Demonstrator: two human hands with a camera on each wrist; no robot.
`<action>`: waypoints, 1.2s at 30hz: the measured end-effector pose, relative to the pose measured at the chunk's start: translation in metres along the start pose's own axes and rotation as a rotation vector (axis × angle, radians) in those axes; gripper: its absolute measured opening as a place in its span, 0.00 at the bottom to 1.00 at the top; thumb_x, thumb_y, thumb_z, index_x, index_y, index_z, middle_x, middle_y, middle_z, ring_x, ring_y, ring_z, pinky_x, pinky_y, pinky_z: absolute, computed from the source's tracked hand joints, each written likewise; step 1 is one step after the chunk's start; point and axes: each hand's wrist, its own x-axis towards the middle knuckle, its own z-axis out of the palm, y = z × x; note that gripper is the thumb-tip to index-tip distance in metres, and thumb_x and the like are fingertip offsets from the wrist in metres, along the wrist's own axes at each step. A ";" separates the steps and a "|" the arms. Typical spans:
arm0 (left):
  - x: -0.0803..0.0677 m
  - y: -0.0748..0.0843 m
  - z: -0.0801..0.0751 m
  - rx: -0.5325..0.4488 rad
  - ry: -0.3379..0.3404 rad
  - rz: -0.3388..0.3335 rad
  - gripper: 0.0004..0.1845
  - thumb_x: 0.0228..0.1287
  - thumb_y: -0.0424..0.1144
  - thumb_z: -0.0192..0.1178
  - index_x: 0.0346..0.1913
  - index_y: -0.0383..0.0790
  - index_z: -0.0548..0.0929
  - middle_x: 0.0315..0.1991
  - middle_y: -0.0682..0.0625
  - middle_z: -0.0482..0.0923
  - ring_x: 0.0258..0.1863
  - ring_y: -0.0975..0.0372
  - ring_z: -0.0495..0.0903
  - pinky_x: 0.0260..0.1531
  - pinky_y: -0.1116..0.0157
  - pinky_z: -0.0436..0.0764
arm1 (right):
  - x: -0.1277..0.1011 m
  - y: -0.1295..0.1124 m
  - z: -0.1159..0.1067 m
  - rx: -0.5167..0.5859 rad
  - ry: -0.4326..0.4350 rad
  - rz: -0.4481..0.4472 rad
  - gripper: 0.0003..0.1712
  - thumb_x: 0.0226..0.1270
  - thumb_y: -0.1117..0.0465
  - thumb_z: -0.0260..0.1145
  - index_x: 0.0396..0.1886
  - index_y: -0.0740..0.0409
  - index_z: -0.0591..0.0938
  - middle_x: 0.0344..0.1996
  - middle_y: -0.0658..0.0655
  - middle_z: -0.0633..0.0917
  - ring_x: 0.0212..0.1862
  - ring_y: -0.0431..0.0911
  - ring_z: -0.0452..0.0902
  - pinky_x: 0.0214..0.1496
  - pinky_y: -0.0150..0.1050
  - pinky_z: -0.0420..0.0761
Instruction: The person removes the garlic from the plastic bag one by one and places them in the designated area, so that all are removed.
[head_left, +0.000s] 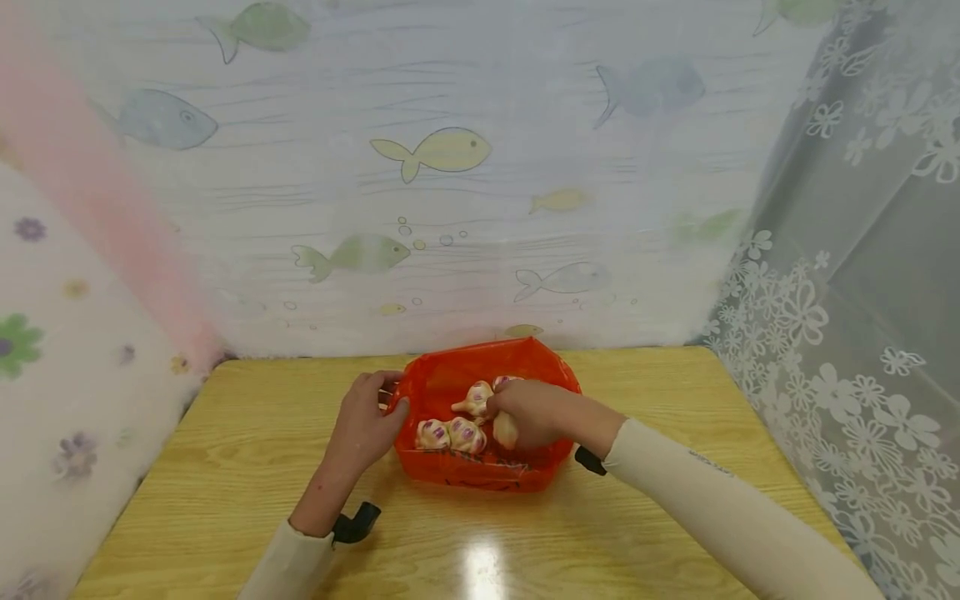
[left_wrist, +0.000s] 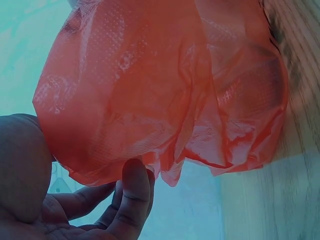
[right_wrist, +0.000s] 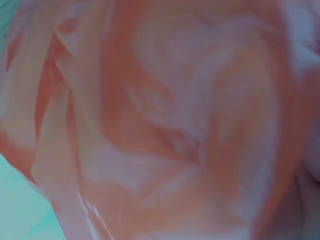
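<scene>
A red plastic bag (head_left: 480, 471) stands wide-mouthed on the table, with dark marks on its front side. Inside it lie several garlic bulbs (head_left: 467, 435), whitish with purple patches. My left hand (head_left: 366, 421) pinches the bag's left rim, thumb on the near side. In the left wrist view the fingers (left_wrist: 135, 185) curl at the edge of the crinkled film. My right hand (head_left: 528, 414) reaches down into the bag and grips one garlic bulb, partly hidden by the fingers. Blurred red film fills most of the right wrist view and covers nearly all of that hand.
The bag rests on a light wooden table (head_left: 247, 442) near its far edge. Behind rises a pale curtain (head_left: 465, 250) printed with fish. Flowered sheets hang at left and right. Dark wrist mounts (head_left: 357, 523) stick out below the sleeves.
</scene>
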 end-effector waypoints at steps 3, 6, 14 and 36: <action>0.000 0.000 0.000 -0.001 -0.001 -0.005 0.21 0.72 0.34 0.64 0.66 0.33 0.79 0.56 0.39 0.78 0.53 0.49 0.80 0.53 0.50 0.87 | -0.004 0.004 -0.005 -0.004 0.040 -0.041 0.23 0.62 0.60 0.77 0.58 0.54 0.87 0.54 0.53 0.86 0.58 0.52 0.81 0.65 0.47 0.82; -0.001 0.000 0.000 -0.002 -0.001 -0.011 0.21 0.72 0.34 0.65 0.66 0.33 0.80 0.56 0.39 0.78 0.53 0.49 0.80 0.53 0.50 0.87 | -0.008 0.005 -0.011 0.003 0.064 -0.068 0.23 0.59 0.62 0.78 0.56 0.56 0.87 0.53 0.55 0.84 0.52 0.51 0.81 0.59 0.46 0.83; 0.000 -0.001 -0.002 0.002 0.002 -0.005 0.21 0.72 0.34 0.64 0.65 0.33 0.80 0.55 0.39 0.78 0.52 0.49 0.80 0.53 0.50 0.87 | -0.015 0.006 -0.023 0.052 0.095 -0.057 0.26 0.56 0.64 0.80 0.56 0.55 0.86 0.53 0.53 0.84 0.50 0.50 0.78 0.54 0.46 0.82; -0.001 -0.001 -0.001 0.006 0.018 0.002 0.20 0.71 0.33 0.65 0.63 0.33 0.81 0.54 0.39 0.78 0.51 0.49 0.81 0.51 0.50 0.88 | -0.037 0.016 -0.055 0.088 0.184 -0.077 0.28 0.56 0.62 0.77 0.59 0.56 0.85 0.58 0.54 0.84 0.59 0.54 0.80 0.62 0.51 0.81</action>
